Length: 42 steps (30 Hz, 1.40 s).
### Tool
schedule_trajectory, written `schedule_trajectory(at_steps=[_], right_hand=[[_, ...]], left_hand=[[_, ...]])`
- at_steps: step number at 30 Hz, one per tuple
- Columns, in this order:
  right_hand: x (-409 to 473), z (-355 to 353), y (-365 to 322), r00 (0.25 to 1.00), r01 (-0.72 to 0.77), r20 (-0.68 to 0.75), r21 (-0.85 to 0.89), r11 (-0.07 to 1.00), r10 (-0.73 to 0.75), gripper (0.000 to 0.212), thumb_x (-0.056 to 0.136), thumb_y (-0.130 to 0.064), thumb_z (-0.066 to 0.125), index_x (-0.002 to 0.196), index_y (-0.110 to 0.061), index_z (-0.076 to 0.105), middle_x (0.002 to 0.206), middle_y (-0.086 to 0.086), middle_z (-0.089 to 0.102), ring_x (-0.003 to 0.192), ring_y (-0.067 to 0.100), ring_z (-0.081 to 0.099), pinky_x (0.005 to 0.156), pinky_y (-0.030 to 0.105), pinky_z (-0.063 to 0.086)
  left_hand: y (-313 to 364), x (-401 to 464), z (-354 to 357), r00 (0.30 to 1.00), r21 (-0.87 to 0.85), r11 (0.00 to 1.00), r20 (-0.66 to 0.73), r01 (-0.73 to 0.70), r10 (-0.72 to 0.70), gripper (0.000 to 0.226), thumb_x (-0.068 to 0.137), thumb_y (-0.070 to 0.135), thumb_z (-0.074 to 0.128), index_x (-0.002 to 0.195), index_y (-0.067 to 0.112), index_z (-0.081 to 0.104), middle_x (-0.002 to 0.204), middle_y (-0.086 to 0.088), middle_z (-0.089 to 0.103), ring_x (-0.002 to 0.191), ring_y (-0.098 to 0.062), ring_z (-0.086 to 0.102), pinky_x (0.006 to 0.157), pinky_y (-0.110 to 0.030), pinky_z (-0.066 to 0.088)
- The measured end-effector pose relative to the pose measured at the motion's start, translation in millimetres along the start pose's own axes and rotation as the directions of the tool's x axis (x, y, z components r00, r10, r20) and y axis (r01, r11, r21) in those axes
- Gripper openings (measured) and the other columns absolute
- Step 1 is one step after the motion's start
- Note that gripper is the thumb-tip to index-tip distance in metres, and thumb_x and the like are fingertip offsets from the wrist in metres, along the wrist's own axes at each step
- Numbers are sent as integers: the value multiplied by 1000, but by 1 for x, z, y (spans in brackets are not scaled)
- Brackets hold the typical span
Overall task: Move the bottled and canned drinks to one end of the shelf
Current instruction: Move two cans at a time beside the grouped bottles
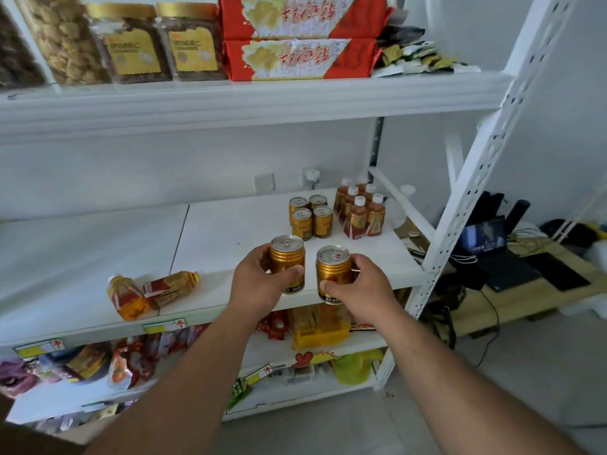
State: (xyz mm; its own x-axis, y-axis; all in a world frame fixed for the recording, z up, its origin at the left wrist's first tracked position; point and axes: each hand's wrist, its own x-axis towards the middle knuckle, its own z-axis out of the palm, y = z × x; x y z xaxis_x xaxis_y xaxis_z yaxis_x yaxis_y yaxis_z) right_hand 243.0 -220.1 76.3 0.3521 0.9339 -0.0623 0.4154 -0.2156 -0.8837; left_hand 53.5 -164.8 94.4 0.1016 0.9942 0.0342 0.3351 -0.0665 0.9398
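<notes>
Two small golden metal cans (287, 262) (333, 272) stand between pinching fingers, left hand (259, 277) and right hand (358, 287), over the white shelf (230, 231) front. They seem rigid, smooth, rather heavy; gripping mid-body looks safest.

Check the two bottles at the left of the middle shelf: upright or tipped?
Tipped. Both bottles lie on their sides on the shelf, touching, unlike the upright bottle group at the right end.

Counted on the middle shelf: six gold ribbed metal cans (311, 218), roughly nine amber plastic bottles (359, 211), two of them toppled.
</notes>
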Motion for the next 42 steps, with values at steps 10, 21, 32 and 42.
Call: schedule_trajectory(at_steps=[10, 21, 32, 42], right_hand=[[54, -45, 30, 998, 18, 61, -14, 1000, -18, 67, 77, -36, 85, 135, -26, 55, 112, -13, 59, 102, 7, 55, 86, 24, 40], [134, -17, 34, 995, -34, 98, -1, 999, 34, 69, 74, -31, 88, 135, -25, 55, 111, -13, 57, 106, 10, 57, 86, 23, 41], [201, 11, 45, 990, -113, 79, -16, 994, 113, 70, 73, -27, 89, 133, -27, 54, 112, -12, 59, 106, 10, 57, 86, 25, 44], [242, 23, 68, 982, -145, 116, -16, 989, 146, 73, 70, -28, 89, 134, -26, 54, 120, -8, 61, 106, 11, 54, 88, 29, 44]], left_hand=[[8, 32, 66, 997, 47, 997, -44, 63, -61, 71, 71, 28, 87, 134, 21, 55, 120, 8, 65, 106, -8, 59, 89, -28, 47], [-14, 105, 77, 992, 15, 993, -31, 120, -119, 64, 71, 21, 87, 126, 22, 56, 114, 10, 65, 102, -6, 60, 84, -23, 45], [-50, 171, 91, 989, -59, 988, 43, 146, -144, 58, 69, 15, 88, 116, 27, 56, 109, 15, 64, 99, -2, 60, 72, -14, 45], [-79, 196, 117, 986, 25, 986, 11, 168, -168, 62, 64, 20, 89, 119, 29, 60, 110, 17, 66, 107, -3, 60, 81, -23, 48]])
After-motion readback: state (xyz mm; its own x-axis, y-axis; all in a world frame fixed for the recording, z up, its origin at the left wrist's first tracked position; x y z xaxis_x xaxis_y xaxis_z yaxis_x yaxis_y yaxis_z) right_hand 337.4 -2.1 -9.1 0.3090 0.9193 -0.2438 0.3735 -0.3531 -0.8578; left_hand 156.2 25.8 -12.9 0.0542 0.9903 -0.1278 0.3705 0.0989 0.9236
